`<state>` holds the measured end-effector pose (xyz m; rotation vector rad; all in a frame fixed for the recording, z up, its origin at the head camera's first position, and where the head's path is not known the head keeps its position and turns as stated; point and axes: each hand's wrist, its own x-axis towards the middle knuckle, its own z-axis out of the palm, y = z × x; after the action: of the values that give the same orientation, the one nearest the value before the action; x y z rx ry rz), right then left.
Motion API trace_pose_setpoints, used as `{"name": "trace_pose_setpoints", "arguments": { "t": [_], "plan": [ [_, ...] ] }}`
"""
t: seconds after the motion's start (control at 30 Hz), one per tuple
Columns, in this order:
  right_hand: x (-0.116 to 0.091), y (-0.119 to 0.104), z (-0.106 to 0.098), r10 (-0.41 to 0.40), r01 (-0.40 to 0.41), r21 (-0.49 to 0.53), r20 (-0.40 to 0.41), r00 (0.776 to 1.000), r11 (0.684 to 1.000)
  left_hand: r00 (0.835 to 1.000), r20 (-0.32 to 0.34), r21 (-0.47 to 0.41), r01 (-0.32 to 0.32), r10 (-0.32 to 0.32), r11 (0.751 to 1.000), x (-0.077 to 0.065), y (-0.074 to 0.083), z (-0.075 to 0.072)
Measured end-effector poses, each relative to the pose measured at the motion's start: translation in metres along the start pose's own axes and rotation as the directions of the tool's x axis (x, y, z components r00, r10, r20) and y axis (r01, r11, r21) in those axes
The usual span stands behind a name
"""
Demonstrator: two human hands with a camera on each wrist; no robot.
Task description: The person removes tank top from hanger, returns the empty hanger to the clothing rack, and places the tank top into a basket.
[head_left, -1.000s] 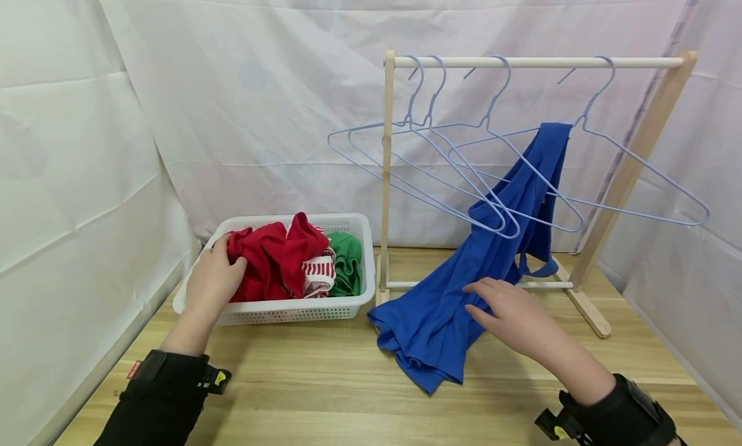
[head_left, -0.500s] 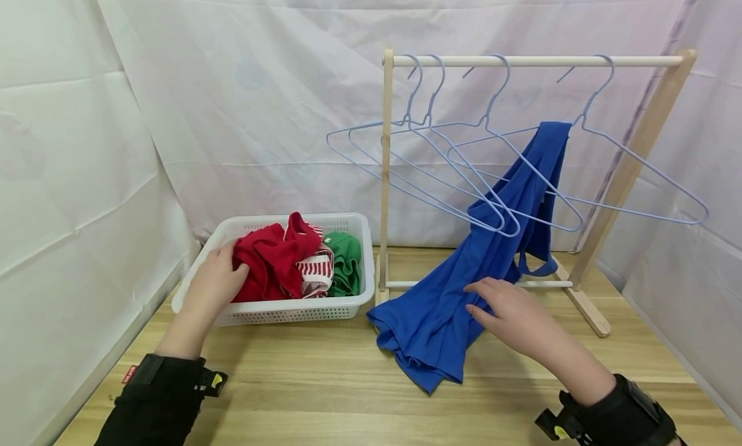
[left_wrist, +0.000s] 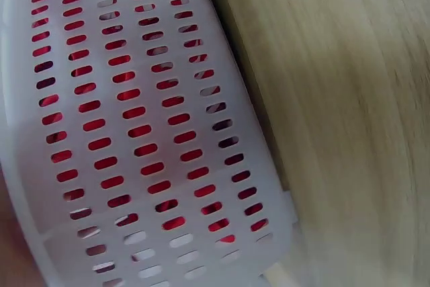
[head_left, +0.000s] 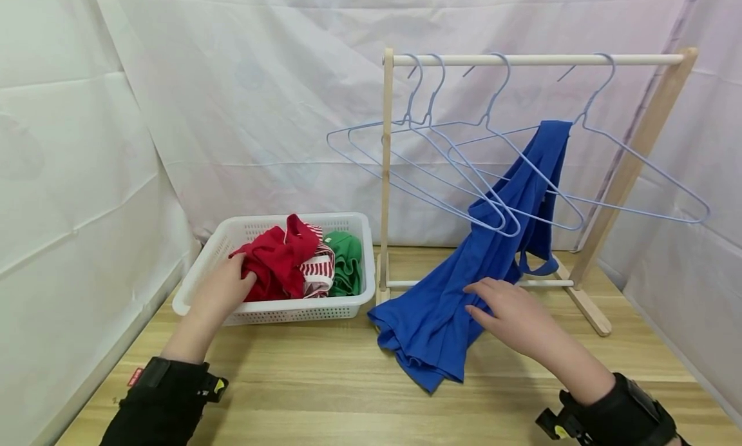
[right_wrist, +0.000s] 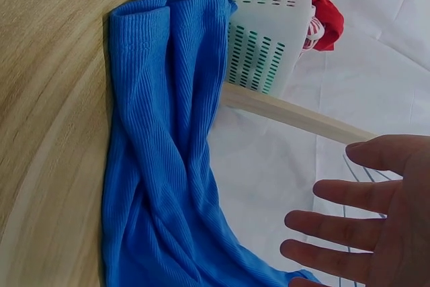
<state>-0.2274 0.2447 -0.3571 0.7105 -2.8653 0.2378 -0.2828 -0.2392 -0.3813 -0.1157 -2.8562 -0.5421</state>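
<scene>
My left hand reaches over the near left side of a white basket. Its thumb and fingers hold the edge of a crumpled red garment; the fingertips are hidden in the cloth. Beside the red one lie a red-and-white striped garment and a green garment. My right hand hovers with relaxed, spread fingers by a blue ribbed garment. In the right wrist view those fingers hold nothing. The blue garment's upper end hangs on a hanger and its hem lies on the table.
A wooden rack stands at the back right. Several thin blue wire hangers hang from its bar, their arms overlapping. The rack's foot and left post rest on the wooden table. White cloth walls enclose the back and sides.
My left hand first drew back slightly, then moved a little right and down at the red garment, which bunched up rightward. My right hand and the blue garment have stayed in place.
</scene>
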Motion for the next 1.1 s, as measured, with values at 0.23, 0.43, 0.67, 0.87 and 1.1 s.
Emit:
{"name": "trace_pose_setpoints", "arguments": {
  "t": [0.23, 0.43, 0.67, 0.87, 1.1],
  "plan": [
    [0.0, -0.001, -0.004, -0.059, 0.057, -0.074, -0.028, 0.998, 0.996, 0.981, -0.176, 0.096, -0.059, 0.076, 0.994, -0.004, 0.017, -0.008],
    [-0.001, -0.003, -0.007, -0.18, 0.17, -0.124, -0.07, 0.981, 0.978, 0.966, -0.218, 0.165, -0.106, 0.141, 0.981, -0.009, 0.034, -0.014],
    [-0.003, -0.001, -0.011, -0.327, 0.291, -0.189, -0.201, 0.924, 0.938, 0.938, -0.275, 0.203, -0.157, 0.21, 0.967, -0.014, 0.052, -0.018],
    [-0.008, 0.006, -0.016, -0.419, 0.351, -0.253, -0.308, 0.854, 0.902, 0.93, -0.272, 0.198, -0.196, 0.246, 0.96, -0.016, 0.066, -0.021],
    [-0.016, 0.029, -0.025, -0.397, 0.301, -0.308, -0.328, 0.857, 0.903, 0.906, -0.298, 0.188, -0.254, 0.302, 0.949, -0.017, 0.084, -0.021]
  ]
}}
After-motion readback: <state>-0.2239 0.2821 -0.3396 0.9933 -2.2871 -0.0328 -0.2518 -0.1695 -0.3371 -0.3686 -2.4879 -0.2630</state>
